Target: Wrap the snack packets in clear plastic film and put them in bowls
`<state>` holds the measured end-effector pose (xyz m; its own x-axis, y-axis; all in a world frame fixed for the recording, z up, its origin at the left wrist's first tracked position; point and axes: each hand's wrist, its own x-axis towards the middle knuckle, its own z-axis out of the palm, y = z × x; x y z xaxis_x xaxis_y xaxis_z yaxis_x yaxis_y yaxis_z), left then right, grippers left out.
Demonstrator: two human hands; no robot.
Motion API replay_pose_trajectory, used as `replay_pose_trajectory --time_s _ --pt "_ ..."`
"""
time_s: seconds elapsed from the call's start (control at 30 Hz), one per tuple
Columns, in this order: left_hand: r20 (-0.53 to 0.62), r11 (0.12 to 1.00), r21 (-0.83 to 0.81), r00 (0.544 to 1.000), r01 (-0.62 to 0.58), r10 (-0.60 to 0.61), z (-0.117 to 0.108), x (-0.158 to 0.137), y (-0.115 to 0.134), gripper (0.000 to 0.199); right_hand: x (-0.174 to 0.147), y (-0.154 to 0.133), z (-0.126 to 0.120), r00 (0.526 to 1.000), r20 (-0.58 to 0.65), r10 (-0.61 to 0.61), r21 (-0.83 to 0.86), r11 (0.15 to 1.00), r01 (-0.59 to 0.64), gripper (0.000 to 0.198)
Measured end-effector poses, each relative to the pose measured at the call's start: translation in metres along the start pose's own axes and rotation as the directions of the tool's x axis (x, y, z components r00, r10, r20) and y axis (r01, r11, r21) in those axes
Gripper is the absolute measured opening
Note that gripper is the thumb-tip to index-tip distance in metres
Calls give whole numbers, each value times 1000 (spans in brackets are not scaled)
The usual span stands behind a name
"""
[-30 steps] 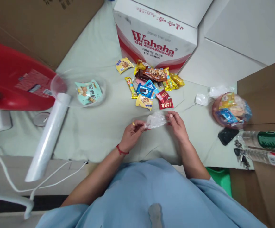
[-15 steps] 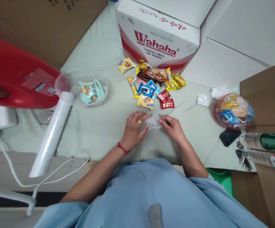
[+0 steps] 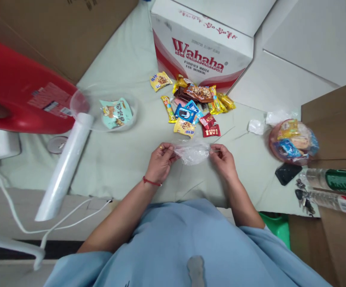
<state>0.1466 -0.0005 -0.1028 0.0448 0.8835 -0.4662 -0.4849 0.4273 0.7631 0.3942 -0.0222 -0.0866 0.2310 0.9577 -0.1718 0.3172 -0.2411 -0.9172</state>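
A thin, clear plastic bag or film (image 3: 193, 153) is stretched between my two hands, just above the cloth. My left hand (image 3: 161, 160), with a ring and a red wrist cord, pinches its left edge. At the opposite edge, my right hand (image 3: 223, 160) grips it between thumb and fingers. Just beyond lies a loose heap of wrapped snacks: a yellow cookie packet (image 3: 184, 128), blue packets (image 3: 187, 113), red packets (image 3: 211, 130), and a brown cookie packet (image 3: 199, 94). Another yellow packet (image 3: 160, 81) lies apart to the left.
A clear bowl (image 3: 132, 119) holding a mint-green packet stands left, by a plastic roll (image 3: 62, 171) and a red jug (image 3: 26, 91). A Wahaba-like white-red carton (image 3: 202, 52) stands behind. Rightward are a wrapped snack bowl (image 3: 274, 145), a black object (image 3: 288, 173), keys (image 3: 304, 199) and bottles (image 3: 344, 180).
My hands have moved apart, and the crumpled plastic between them is now spread wider. My left hand has turned from lying over the plastic to pinching its edge.
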Motion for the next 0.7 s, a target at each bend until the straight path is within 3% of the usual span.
replay_pose_trajectory --time_s 0.1,0.27,0.37,0.43,0.5,0.7 --pt "-11 1000 -7 1000 -26 26 2 0 -1 48 -8 -13 2 978 -144 -153 -159 979 129 25" --pt "5 996 39 997 -83 83 3 -2 -8 41 -23 -39 16 984 -18 -177 -146 974 172 36" --pt "48 983 123 990 -139 134 2 -6 -11 39 -17 -46 29 998 61 18 47 999 -21 54" --pt "93 955 223 979 -196 179 0 -10 -12 35 -9 -47 37 973 129 192 227 949 -218 62" --pt "144 912 328 967 -248 211 -2 -14 -12 30 -1 -47 44 946 174 273 342 885 -318 61" --pt "257 845 450 948 -288 187 -9 -26 -7 16 4 -48 54 969 164 185 411 880 -238 38"
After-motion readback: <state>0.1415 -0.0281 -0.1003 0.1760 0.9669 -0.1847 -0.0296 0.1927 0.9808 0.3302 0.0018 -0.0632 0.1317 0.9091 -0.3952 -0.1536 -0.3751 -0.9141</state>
